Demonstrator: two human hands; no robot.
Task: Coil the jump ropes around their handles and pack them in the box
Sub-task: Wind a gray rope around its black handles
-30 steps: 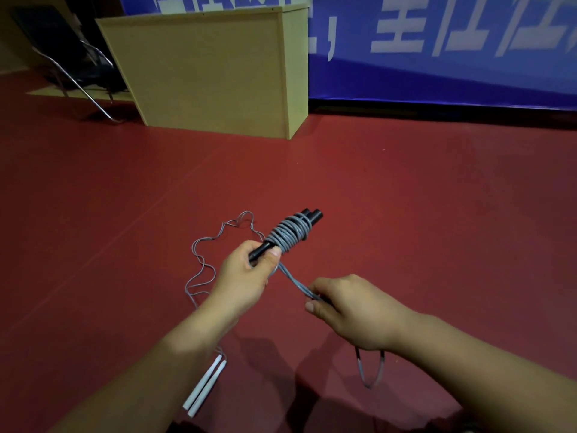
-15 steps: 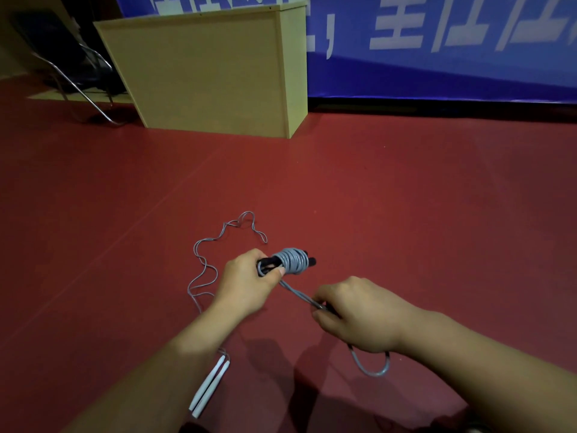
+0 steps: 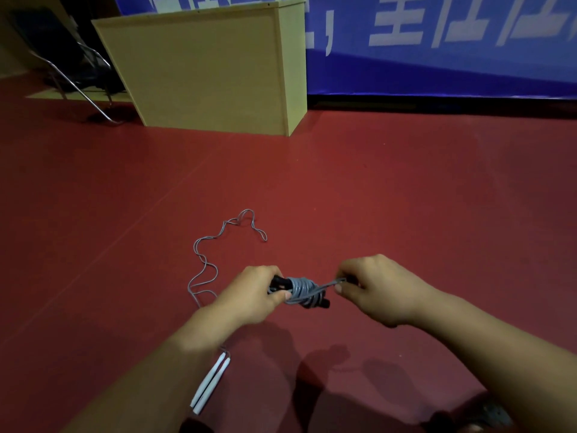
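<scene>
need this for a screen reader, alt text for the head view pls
A left hand holds black handles wound with grey rope while the right hand pinches the rope's end. A second rope with white handles lies on the red floor.

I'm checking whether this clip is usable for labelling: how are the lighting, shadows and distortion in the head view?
Head view: dim and colour-saturated; soft shadows fall on the red floor below the left hand and right hand; wide-angle bending skews the wooden box and blue banner; rope coil slightly soft.

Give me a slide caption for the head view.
Left hand grips black handles; right hand pulls grey rope taut.
</scene>
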